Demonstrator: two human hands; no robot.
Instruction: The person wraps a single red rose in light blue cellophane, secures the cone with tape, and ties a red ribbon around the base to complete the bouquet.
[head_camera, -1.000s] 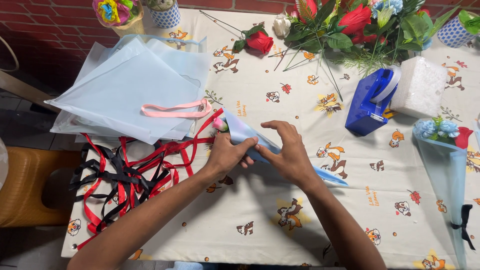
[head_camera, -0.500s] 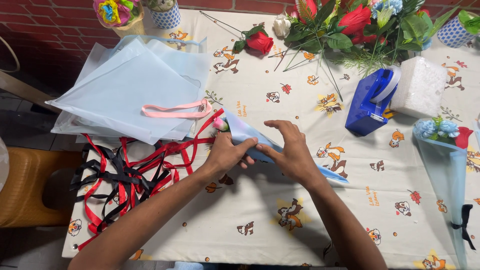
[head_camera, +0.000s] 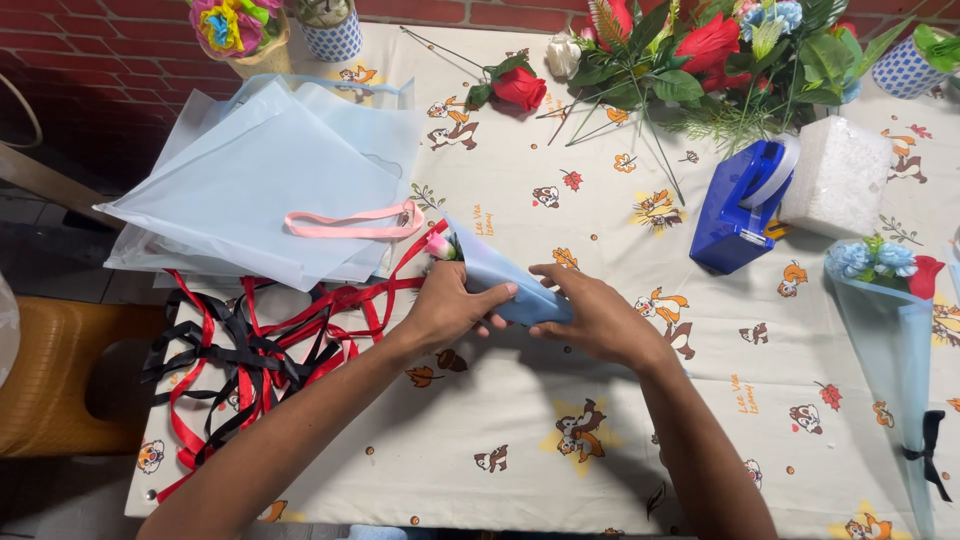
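I am seeing both hands, left hand (head_camera: 452, 308) and right hand (head_camera: 592, 318), closing around a half-rolled blue paper cone (head_camera: 500, 275) holding a pink flower (head_camera: 439, 246), untied, ribbons (head_camera: 250, 350) lying unused on the counter (head_camera: 520, 430).

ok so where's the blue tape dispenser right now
In the head view the blue tape dispenser stands on the table's right side, against the white foam block, just below the pile of flowers.

A pale blue paper cone (head_camera: 505, 285) wraps a small pink flower at the table middle. A finished blue cone (head_camera: 895, 340) with flowers and a black bow lies at the right edge. Pale blue wrapping sheets (head_camera: 260, 185) are stacked at upper left.
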